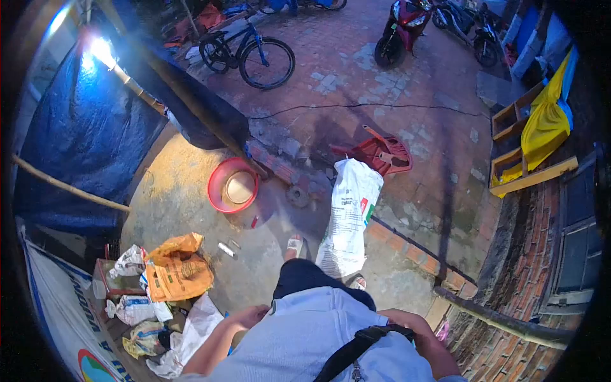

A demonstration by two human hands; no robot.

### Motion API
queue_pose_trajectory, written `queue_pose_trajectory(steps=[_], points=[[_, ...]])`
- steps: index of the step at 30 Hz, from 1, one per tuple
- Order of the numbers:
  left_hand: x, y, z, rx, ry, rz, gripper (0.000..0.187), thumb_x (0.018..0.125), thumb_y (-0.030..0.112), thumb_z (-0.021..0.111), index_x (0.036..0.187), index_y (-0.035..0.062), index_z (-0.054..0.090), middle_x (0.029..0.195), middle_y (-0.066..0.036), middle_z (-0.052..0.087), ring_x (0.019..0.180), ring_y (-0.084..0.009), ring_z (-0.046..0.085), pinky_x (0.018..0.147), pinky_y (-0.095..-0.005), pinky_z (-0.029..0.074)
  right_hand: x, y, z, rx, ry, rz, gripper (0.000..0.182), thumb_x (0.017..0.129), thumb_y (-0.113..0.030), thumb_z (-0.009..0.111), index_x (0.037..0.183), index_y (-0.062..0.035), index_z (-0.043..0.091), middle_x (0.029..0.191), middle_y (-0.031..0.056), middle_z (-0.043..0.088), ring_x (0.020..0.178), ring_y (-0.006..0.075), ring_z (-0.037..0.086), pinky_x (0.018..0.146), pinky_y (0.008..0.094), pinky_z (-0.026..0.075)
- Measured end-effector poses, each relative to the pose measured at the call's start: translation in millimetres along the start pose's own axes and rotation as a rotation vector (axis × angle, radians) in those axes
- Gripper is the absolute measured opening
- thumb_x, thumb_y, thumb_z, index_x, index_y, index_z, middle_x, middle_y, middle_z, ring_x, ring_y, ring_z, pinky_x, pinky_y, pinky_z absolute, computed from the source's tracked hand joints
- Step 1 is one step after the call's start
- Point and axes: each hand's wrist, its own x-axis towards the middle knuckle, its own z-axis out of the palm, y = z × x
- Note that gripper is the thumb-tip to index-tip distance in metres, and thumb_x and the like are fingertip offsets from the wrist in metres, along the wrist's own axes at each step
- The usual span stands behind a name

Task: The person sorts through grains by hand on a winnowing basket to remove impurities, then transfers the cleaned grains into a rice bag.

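My left hand (254, 314) is low beside my body, at the side of my light shirt; its fingers are mostly hidden. My right hand (396, 319) is at the other side of the shirt near a black strap (356, 347), its fingers also hidden. In front of my feet a long white sack (347, 216) with printing lies on the ground, its top end against a fallen red plastic chair (388, 155). A red basin (214, 191) holding a round pale object (240, 187) sits at the upper left, beside scattered yellowish grain or sawdust (181, 165).
An orange sack (181, 274) and white bags (133, 310) lie at lower left. A brick curb (407, 253) crosses the ground. Bicycle (267, 62) and red motorbike (404, 28) stand ahead. A wooden frame with yellow cloth (544, 130) is at right.
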Motion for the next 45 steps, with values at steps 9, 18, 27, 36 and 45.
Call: queue_pose_trajectory(steps=[9,18,27,36,45], points=[[117,-5,-155,0.439,-0.313,0.377,0.034,0.069,0.028,0.065,0.095,0.0055,0.061,0.087,-0.019,0.064,0.083,-0.0375,0.062,0.071,-0.0424,0.048,32,-47,26,0.318,0.119,-0.203,0.037,0.092,-0.035,0.047,0.108,-0.0052,0.060,0.097,-0.0030,0.060,0.089,0.0092,0.052,0.079,0.0258,0.041],[86,45,-105,0.193,-0.181,0.112,0.027,0.087,0.027,0.051,0.093,0.0054,0.066,0.069,-0.004,0.061,0.065,-0.0088,0.060,0.060,-0.0271,0.050,-23,-23,-1,0.233,0.262,-0.235,0.037,0.092,-0.035,0.047,0.108,-0.0050,0.060,0.098,-0.0025,0.060,0.091,0.0096,0.052,0.080,0.0260,0.041],[54,141,-139,0.104,-0.251,0.118,0.030,0.083,0.020,0.050,0.106,0.0070,0.065,0.074,-0.006,0.065,0.064,-0.0138,0.061,0.061,-0.0298,0.049,-35,31,-24,0.267,0.405,-0.362,0.037,0.092,-0.035,0.047,0.108,-0.0049,0.060,0.099,-0.0020,0.061,0.093,0.0099,0.053,0.081,0.0262,0.042],[337,279,-249,0.901,-0.411,0.476,0.021,0.083,0.020,0.052,0.094,0.0042,0.059,0.089,-0.015,0.063,0.079,-0.0296,0.062,0.071,-0.0431,0.047,45,-165,60,-0.163,0.450,-0.118,0.042,0.093,-0.038,0.047,0.116,-0.0038,0.059,0.108,0.0084,0.063,0.098,0.0194,0.057,0.089,0.0330,0.043],[362,436,-257,0.749,0.027,1.072,0.051,0.092,0.030,0.050,0.137,0.0128,0.034,0.138,-0.015,0.040,0.123,-0.0345,0.043,0.100,-0.0409,0.036,150,-403,-42,-0.979,1.416,-0.401,0.061,0.079,-0.020,0.061,0.133,-0.0057,0.037,0.134,0.0244,0.036,0.121,0.0406,0.040,0.099,0.0468,0.036]])
